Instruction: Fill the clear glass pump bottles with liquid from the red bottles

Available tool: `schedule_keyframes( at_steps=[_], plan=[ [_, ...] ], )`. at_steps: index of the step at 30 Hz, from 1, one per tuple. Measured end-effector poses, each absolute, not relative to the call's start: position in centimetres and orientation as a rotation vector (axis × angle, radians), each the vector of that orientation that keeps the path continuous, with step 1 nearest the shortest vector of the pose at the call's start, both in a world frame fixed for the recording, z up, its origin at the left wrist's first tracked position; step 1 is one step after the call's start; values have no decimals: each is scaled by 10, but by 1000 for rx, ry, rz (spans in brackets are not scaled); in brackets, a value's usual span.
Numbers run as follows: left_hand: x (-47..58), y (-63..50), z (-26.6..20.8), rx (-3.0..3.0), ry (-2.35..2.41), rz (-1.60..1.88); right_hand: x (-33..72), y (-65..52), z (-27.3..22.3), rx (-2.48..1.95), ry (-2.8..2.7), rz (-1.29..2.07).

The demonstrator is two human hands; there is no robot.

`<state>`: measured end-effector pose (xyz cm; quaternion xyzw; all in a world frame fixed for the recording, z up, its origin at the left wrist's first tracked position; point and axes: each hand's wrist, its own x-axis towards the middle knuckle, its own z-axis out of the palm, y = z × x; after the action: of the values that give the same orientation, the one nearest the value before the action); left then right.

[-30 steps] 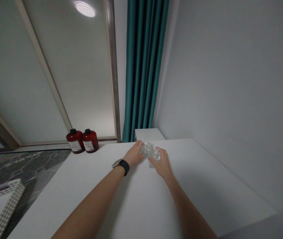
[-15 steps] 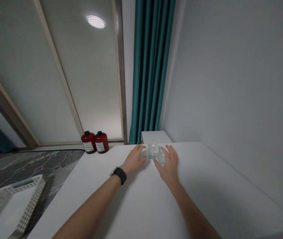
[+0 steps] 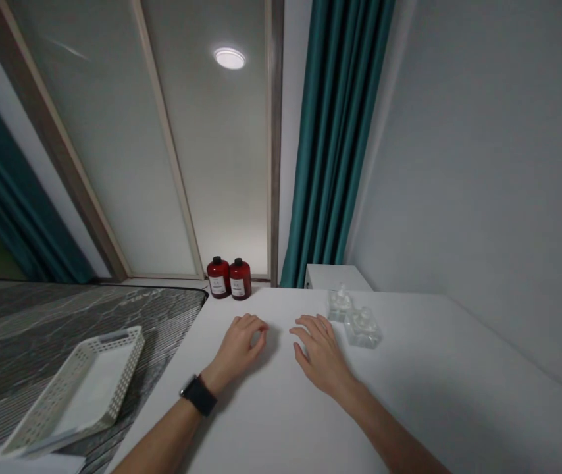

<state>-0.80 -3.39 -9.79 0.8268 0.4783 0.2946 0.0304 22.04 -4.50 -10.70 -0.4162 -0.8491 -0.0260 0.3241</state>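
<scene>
My left hand (image 3: 238, 349), with a dark watch (image 3: 199, 395) on its wrist, hovers above the white table (image 3: 281, 421). Its fingers are loosely curled, the thumb close to the index finger, and nothing shows in it. To its right, my right hand (image 3: 319, 352) is open and empty, fingers spread and bent. Just beyond that hand stand two clear, square-looking containers side by side: the farther clear container (image 3: 339, 304) has a raised knob-like top, and the nearer clear container (image 3: 362, 328) sits to its right. Neither hand appears to touch them.
Two dark red bottles (image 3: 229, 280) with black caps and white labels stand at the table's far left corner. Left of the table, a white perforated basket (image 3: 130, 362) lies on a grey patterned surface (image 3: 157, 306). A white cabinet (image 3: 337, 276) stands behind the table, near a teal curtain (image 3: 337, 145).
Both hands have drawn back from the clear containers, toward me and to the left of them. The containers now stand uncovered. My view has turned left, showing more of the basket.
</scene>
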Motion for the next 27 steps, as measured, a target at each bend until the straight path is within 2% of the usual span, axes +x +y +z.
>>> schedule_keyframes(
  at_steps=[7,11,20,27],
  plan=[
    [-53,-17,-104,2596,1848,887,176,-28,-110,-983,-2329,76],
    [-67,-13,-105,2483,2031,963,132,9,-109,-910,-2173,260],
    [-69,-10,-112,2305,2207,1122,48,104,-79,-1024,-1791,250],
    [-68,-13,-111,2243,2268,1281,28,138,-67,-1114,-1810,275]
  ],
)
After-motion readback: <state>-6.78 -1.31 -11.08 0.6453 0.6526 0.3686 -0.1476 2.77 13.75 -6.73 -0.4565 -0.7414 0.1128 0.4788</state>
